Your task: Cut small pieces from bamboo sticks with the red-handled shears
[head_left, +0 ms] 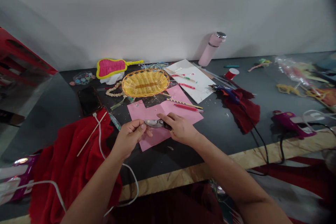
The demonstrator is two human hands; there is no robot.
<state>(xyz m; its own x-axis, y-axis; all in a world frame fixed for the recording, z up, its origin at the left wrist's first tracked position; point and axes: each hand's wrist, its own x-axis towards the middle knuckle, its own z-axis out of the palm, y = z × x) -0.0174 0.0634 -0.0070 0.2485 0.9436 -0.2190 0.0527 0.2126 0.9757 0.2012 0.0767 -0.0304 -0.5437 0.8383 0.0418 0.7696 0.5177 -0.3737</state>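
Observation:
My right hand (181, 127) is wrapped round the dark handles of a pair of pruning shears (154, 123), whose silver curved head points left. At the tip of the shears my left hand (131, 134) is closed, thumb against fingers; what it pinches there is too small to make out. Under both hands lies a creased sheet of pink paper (149, 141). A red pen (187, 107) and a striped pencil (183, 103) rest across the paper's upper right part.
Behind the paper are a yellow woven basket (145, 83), a pink-and-yellow paddle shape (111, 68) and a white board (191, 80). A pink bottle (211, 49) leans by the wall. Red cloth (65, 157) with a white cable lies left; a purple glue gun (294, 124) lies right.

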